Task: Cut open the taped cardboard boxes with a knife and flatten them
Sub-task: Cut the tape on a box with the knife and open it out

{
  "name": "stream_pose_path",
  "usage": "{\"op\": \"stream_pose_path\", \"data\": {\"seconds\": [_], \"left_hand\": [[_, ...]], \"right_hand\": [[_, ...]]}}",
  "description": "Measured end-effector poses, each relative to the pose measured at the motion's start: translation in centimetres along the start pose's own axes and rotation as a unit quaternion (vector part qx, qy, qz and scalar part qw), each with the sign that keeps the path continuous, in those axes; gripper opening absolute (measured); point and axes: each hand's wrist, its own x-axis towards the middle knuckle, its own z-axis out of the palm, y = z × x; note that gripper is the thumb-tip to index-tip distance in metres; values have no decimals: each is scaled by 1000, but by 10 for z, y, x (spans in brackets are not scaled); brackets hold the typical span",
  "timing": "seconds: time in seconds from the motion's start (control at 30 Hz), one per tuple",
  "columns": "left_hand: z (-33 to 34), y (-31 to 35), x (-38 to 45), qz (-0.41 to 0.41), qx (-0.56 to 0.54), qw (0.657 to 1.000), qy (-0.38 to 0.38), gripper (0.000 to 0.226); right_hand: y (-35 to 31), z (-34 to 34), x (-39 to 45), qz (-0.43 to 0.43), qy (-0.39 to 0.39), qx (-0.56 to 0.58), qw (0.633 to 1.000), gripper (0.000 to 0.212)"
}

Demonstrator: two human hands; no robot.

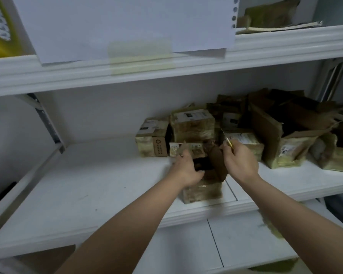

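Near the shelf's (pixel 107 184) front edge, the left grip (pixel 186 169) curls round the open box (pixel 204 175), the right grip (pixel 240 159) pinches the knife (pixel 227 138), and taped boxes (pixel 192 125) crowd behind.

This looks like a storeroom or parcel-handling back room. White metal shelving (pixel 166 76) with slotted uprights (pixel 48 123) stands against a plain white wall (pixel 107 115). The middle shelf (pixel 77 190) carries a crowd of small taped cardboard parcels (pixel 192 125) bearing printed shipping labels, with torn-open cartons (pixel 285 131) heaped beside them on the right. On the shelf above lie flattened cardboard pieces (pixel 271 16), and a sheet of white paper (pixel 127 22) is taped to its front edge. A yellow package (pixel 0 30) sits at upper left.
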Motion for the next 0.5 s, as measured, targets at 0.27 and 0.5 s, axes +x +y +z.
{"op": "stream_pose_path", "data": {"seconds": [0.27,0.5], "left_hand": [[-47,-46,-38,-59,14,986,155,59],[-66,-81,-85,15,139,958,252,47]], "right_hand": [[16,11,9,-7,-93,28,995,25],[-6,50,-4,-49,-179,36,982,31]]}}
